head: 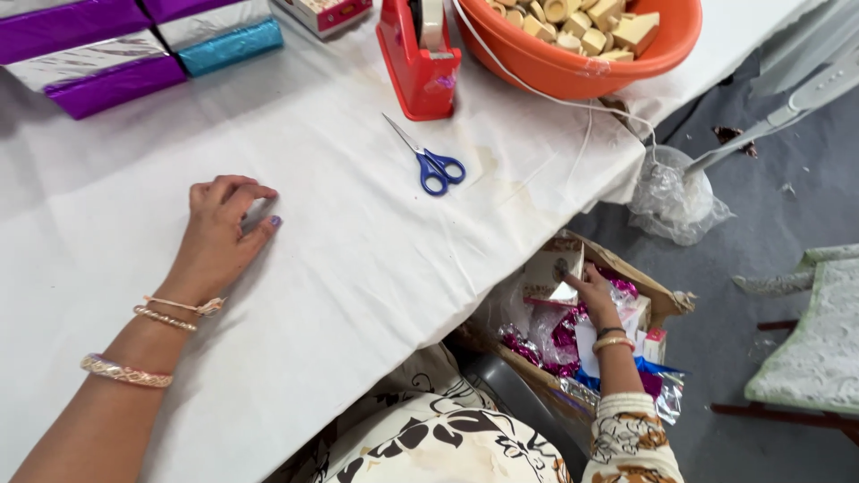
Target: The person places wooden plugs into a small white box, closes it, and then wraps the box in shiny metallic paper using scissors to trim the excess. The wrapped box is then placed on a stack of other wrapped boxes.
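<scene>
Resting on the white tablecloth (358,268), the left hand (219,228) is lying with fingers curled loosely inward, pinching nothing, bangles circling its wrist. Below the table edge, the right hand (592,293) is reaching into a cardboard box (667,300) on the floor, its fingertips touching a small pale carton (548,273) standing upright among crumpled pink and silver wrapping foil (559,344); whether the fingers are closing on the carton cannot be told. Beyond the left hand, blue-handled scissors (434,163) are lying shut on the cloth. Farther still, a red tape dispenser (416,63) is standing just beside an orange bowl (573,72) holding wooden blocks (591,22). Purple and blue foil-wrapped boxes (134,54) are sitting at the far left.
</scene>
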